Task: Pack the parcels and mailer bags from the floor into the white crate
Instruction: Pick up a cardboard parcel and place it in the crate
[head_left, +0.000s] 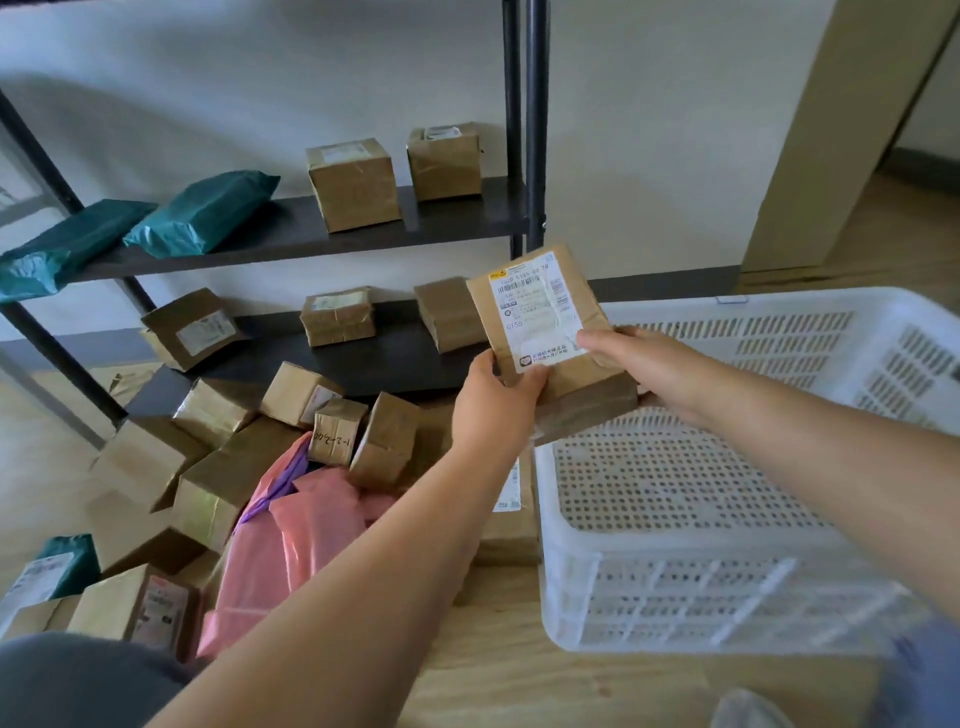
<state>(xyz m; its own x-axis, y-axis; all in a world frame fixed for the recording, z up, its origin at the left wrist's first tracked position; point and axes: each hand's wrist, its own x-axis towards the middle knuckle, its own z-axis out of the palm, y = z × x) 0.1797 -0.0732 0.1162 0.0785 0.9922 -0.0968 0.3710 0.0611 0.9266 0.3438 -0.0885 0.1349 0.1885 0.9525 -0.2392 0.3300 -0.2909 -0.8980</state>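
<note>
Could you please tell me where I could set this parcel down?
Inside the white crate, the perforated bottom is bare. The wooden floor before its near wall is free. Left of the crate, cardboard parcels and pink mailer bags crowd the floor.

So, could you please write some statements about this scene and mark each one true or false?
1. The left hand and the right hand hold one parcel together. True.
2. The crate already holds several parcels. False: the part of its bottom that shows is bare.
3. Two green bags lie on the upper shelf. True.
4. The held parcel has no label. False: a white label faces the camera.
5. The pink bags lie inside the crate. False: they lie in the pile on the floor, beside the crate.
</note>
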